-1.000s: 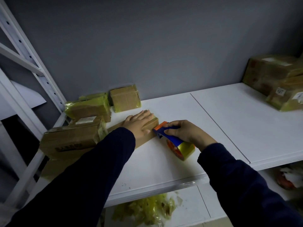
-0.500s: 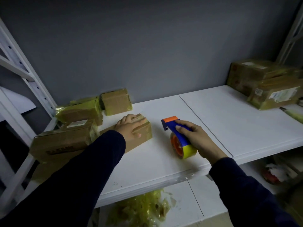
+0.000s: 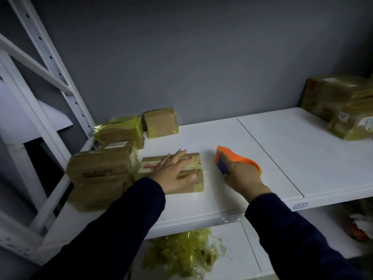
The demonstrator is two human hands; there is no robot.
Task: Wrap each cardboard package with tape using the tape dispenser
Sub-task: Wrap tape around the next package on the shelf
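Head view shows the cardboard package (image 3: 150, 166) being worked on lying flat near the front of the white shelf (image 3: 282, 154), with yellowish tape bands already across its top and right end. The left hand (image 3: 173, 168) lies flat on it, fingers straight and spread, pinning it down. Just to the right, apart from the box, the right hand (image 3: 242, 176) is wrapped around the orange and blue tape dispenser (image 3: 228, 155), with its orange nose pointing away from the person. A faint pale line pokes out of the box's right edge toward the dispenser. It might be a tape strand, but it's too thin to call. This looks like the gap between passes on this box. The next move probably means bringing the dispenser's nose back onto the cardboard and pulling a fresh strip while the flat hand stops the box sliding, or turning the box to reach an untaped side. Around it there are taped parcels (image 3: 96, 166) stacked at the left, two more (image 3: 161, 123) against the wall, another pile (image 3: 339, 98) at the far right, and crumpled tape scraps (image 3: 181, 251) on the shelf below.
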